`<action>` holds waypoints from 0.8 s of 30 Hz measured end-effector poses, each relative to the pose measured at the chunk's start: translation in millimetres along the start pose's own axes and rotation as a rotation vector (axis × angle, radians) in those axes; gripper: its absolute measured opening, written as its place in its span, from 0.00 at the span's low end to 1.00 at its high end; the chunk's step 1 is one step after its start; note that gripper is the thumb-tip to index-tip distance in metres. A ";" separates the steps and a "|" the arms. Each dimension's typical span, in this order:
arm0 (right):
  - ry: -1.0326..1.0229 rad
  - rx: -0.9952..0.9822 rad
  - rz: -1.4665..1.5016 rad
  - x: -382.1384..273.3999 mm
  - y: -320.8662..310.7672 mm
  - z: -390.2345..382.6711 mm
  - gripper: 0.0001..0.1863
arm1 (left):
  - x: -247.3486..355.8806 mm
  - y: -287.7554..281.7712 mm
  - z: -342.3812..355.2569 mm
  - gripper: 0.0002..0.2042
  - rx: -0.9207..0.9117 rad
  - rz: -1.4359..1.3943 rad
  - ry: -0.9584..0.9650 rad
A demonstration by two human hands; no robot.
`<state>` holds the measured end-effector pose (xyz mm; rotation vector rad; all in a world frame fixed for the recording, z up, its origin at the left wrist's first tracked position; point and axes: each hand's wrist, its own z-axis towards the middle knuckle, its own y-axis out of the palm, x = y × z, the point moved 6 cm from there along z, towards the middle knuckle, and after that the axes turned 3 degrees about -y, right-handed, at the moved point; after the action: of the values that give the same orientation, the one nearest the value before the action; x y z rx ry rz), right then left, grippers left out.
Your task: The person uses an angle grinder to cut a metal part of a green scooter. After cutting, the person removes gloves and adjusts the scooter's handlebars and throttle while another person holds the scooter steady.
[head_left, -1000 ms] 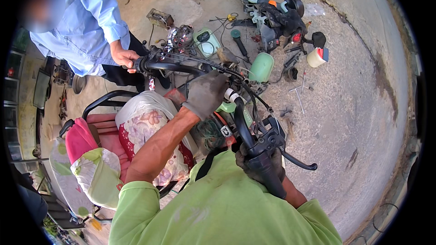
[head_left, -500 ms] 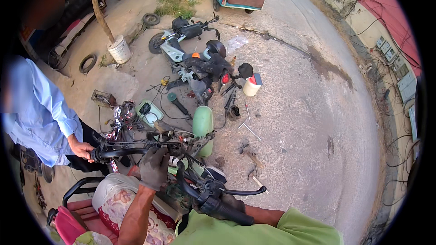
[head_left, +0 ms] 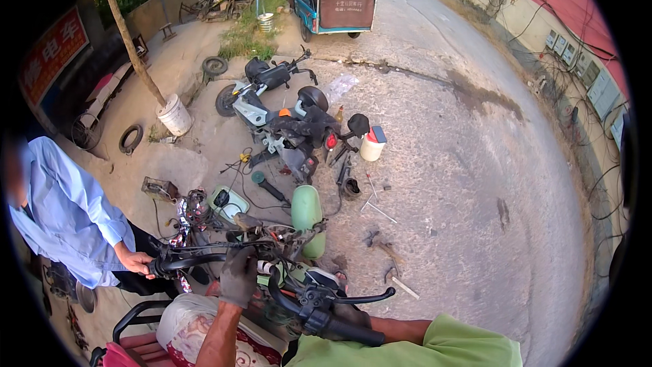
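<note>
finding: over the last second my view has swung up and outward, so the blue three-wheeled vehicle (head_left: pixel 346 10) now shows far ahead of my hands. the contacts have not altered: my gloved left hand (head_left: pixel 239 275) remains at the middle of the black handlebar (head_left: pixel 195 260), just left of the white band (head_left: pixel 262 267), and my right hand (head_left: pixel 351 315) remains behind the right grip (head_left: pixel 346 331).

state of hands: the left is bunched over the bar, fingertips hidden; i cannot tell whether it is closed on the tube or on the cables. the right is mostly covered by the grip; its closure cannot be told. the brake lever (head_left: pixel 367 297) stands clear ahead of it.

a co-worker's hand (head_left: pixel 136 260) is still on the bar's far end, left of mine.

assessment: for the handling of the bar, i judge the change to be one of gaze only; support at three places appears maintained.

surroundings: the green panel (head_left: pixel 307 214) lies just ahead of my hands, the partly stripped scooter (head_left: pixel 292 122) beyond it. the t-shaped wrench (head_left: pixel 380 212) and hammer (head_left: pixel 406 287) lie on the ground, ahead and right, untouched.
</note>
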<state>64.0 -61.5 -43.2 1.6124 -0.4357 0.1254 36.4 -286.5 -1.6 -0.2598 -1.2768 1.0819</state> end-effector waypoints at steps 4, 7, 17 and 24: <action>-0.020 0.011 -0.031 0.1 3.8 -0.5 0.27 | -3.9 -0.7 -3.7 0.09 0.059 0.018 0.038; -0.031 0.019 -0.045 -4.3 -11.7 0.2 0.28 | 3.2 -6.8 -2.5 0.07 0.113 0.003 0.007; 0.062 0.004 0.184 4.2 13.7 0.4 0.27 | 11.9 -9.7 -2.8 0.07 0.119 0.242 0.171; 0.047 0.068 0.051 0.1 -0.5 -3.8 0.23 | -6.1 0.9 -5.6 0.04 0.096 0.112 0.008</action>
<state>64.9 -57.8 -43.3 1.6623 -0.4407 0.2180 41.3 -288.6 -8.0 -0.2655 -1.2113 1.2333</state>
